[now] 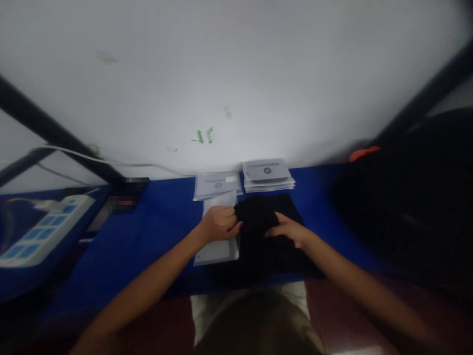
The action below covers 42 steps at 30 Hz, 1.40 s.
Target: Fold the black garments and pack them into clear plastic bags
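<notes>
Head view: black cloth [260, 236] on blue table [166, 202], near edge, mid-frame. Bunched top points wallward; long axis unclear, folds merge. Left hand [220, 223] pinches its left edge; right hand [290, 230] grips right side, fingers partly spread. Counts: two hands, one power strip [48, 229], one packet stack [268, 172] by wall; packets in it, cloth pieces: can't tell.
</notes>
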{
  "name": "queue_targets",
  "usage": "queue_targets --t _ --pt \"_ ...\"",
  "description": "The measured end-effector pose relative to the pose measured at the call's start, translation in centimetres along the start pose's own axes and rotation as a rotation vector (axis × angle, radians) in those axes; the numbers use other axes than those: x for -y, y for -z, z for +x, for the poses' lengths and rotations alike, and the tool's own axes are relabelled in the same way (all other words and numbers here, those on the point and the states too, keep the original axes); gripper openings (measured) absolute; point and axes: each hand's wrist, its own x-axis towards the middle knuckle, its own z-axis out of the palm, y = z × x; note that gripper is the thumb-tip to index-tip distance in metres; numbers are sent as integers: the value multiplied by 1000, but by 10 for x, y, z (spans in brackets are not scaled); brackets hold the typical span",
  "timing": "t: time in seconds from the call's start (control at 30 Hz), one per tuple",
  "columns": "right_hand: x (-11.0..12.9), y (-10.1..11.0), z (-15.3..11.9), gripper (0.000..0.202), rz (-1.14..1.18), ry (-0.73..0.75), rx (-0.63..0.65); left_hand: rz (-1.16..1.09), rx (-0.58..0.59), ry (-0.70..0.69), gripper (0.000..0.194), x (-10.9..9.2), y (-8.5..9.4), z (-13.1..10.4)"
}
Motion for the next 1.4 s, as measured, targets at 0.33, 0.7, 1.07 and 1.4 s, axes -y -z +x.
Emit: queue_targets --t 0.33,0.7,1.07,1.4 --pt "-4 7 -3 48 -260 -62 12 37 -43 13 38 -14 -1 2" --pt "-9 -13 20 30 -159 25 -96 61 70 -142 34 -34 -16 0" --pt "-13 -22 46 36 -24 237 -260 15 535 -29 30 -50 -1 -30" --pt "-25 -24 74 46 -219 444 -552 131 436 74 21 -58 -10 -19"
